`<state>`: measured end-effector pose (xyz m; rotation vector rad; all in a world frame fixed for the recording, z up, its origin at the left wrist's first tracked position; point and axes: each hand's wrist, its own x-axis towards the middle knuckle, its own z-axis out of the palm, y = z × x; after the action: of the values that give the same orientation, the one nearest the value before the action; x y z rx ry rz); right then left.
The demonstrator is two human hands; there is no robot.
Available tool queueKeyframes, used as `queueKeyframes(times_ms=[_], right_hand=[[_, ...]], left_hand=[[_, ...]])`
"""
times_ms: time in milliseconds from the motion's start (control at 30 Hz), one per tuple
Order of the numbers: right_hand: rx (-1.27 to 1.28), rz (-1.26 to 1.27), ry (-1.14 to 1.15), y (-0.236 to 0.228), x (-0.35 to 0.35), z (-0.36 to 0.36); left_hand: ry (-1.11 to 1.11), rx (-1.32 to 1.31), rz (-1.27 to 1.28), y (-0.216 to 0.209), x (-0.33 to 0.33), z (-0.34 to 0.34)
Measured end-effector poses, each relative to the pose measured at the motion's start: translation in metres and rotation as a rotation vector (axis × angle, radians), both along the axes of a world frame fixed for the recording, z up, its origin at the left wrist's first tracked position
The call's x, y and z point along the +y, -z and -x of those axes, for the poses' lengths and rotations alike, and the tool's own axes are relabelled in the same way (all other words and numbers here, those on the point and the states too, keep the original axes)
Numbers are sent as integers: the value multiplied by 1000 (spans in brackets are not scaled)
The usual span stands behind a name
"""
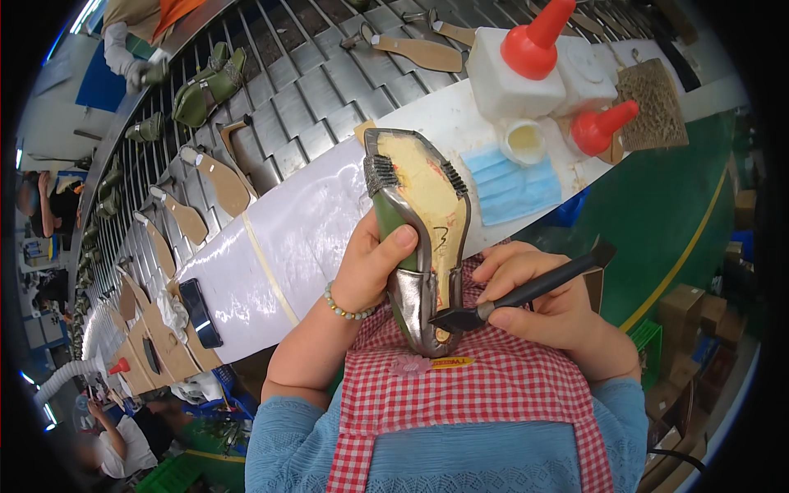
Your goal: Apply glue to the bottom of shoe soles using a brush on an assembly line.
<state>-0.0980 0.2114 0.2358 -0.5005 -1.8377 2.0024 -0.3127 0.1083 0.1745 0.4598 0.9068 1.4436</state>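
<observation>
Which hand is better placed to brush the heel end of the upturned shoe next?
Right. The right hand holds the black brush, bristles at the green-and-silver upturned shoe's heel; the left hand grips the shoe.

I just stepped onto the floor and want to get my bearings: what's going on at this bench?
A person in a red checked apron holds an upturned shoe in the left hand, sole side facing up. The right hand grips a black brush, its tip touching the heel end of the shoe. On the white bench sit red-capped squeeze bottles and a blue face mask. Beyond it, a slatted conveyor carries insoles and green shoe parts.
</observation>
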Motion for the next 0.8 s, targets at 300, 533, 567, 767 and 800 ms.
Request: queueKeyframes(times_ms=[300, 533, 567, 767, 800], right_hand=[[27, -72, 34, 6, -4, 1], [3, -455, 143, -6, 1, 6], [6, -563, 156, -8, 1, 6], [15, -649, 106, -12, -4, 1], [32, -629, 76, -12, -5, 1]], left_hand=[[25, 25, 10, -6, -2, -3], [26, 41, 15, -6, -3, -7], [26, 41, 15, -5, -4, -8], [29, 23, 23, -1, -4, -6], [41, 14, 21, -1, -4, -4]])
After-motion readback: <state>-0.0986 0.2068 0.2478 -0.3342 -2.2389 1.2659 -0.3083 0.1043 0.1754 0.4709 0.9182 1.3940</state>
